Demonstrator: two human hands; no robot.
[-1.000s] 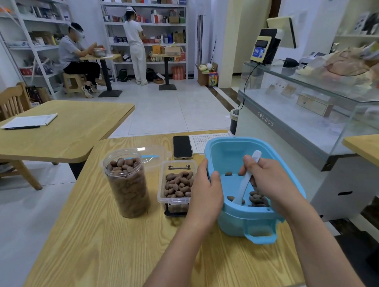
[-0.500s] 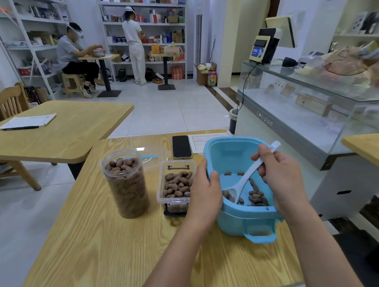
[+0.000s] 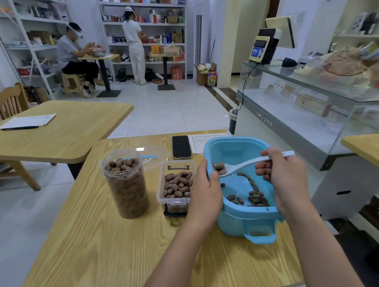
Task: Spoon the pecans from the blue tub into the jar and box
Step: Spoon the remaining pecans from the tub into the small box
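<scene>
The blue tub (image 3: 235, 149) stands on the wooden table (image 3: 97, 248), with pecans (image 3: 255, 198) scattered in its bottom. My left hand (image 3: 206, 191) grips the tub's left rim. My right hand (image 3: 284, 177) holds a white spoon (image 3: 249, 163) by its handle. The spoon's bowl carries a few pecans and hovers above the left rim, close to my left thumb. Left of the tub sits a clear plastic box (image 3: 176, 185) nearly full of pecans. Further left stands a clear round jar (image 3: 125, 184) filled with pecans to near its top.
A black phone (image 3: 181, 147) and a printed sheet (image 3: 200, 141) lie behind the box. A clear lid (image 3: 151, 155) rests behind the jar. A glass counter (image 3: 304, 114) runs along the right. Another table (image 3: 57, 131) stands at left; two people are far back.
My right hand has lifted the spoon out of the tub's bottom with pecans on it and swung its bowl left, up to the rim by my left hand.
</scene>
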